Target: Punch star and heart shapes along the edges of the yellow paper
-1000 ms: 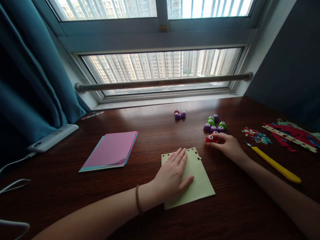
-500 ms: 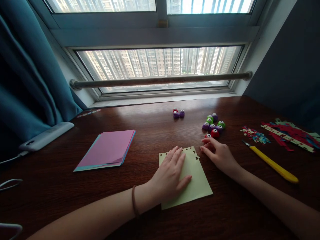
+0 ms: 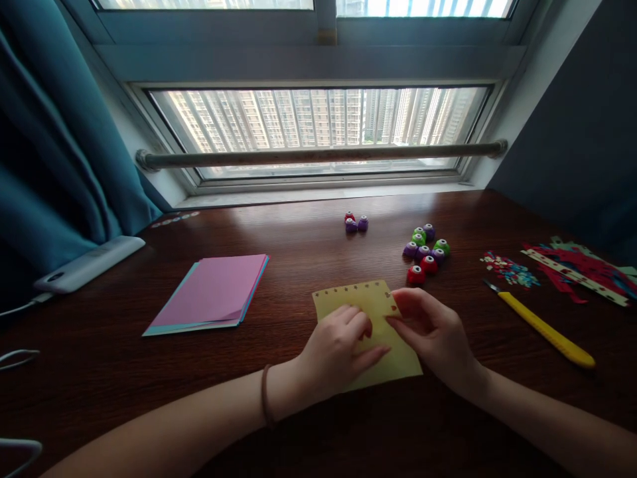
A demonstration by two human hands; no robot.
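A pale yellow sheet of paper has small shapes punched along its top edge and upper right corner. My right hand pinches the sheet's right edge between thumb and fingers, and that side looks lifted off the table. Over the middle of the sheet rests my left hand, a brown band on its wrist; its fingers are bent and its thumb sticks out apart. Just beyond the right hand stands a red craft punch, with several purple, green and red punches behind it.
A stack of coloured paper lies at left, pink on top. Three more craft punches stand near the window. To the right are a yellow-handled craft knife, punched paper bits and paper strips. A white power bank lies beside the curtain.
My right hand has moved from beside the red punch onto the paper's right edge and taken hold of it. The left fingers have gone from flat to bent, and the paper has risen slightly.
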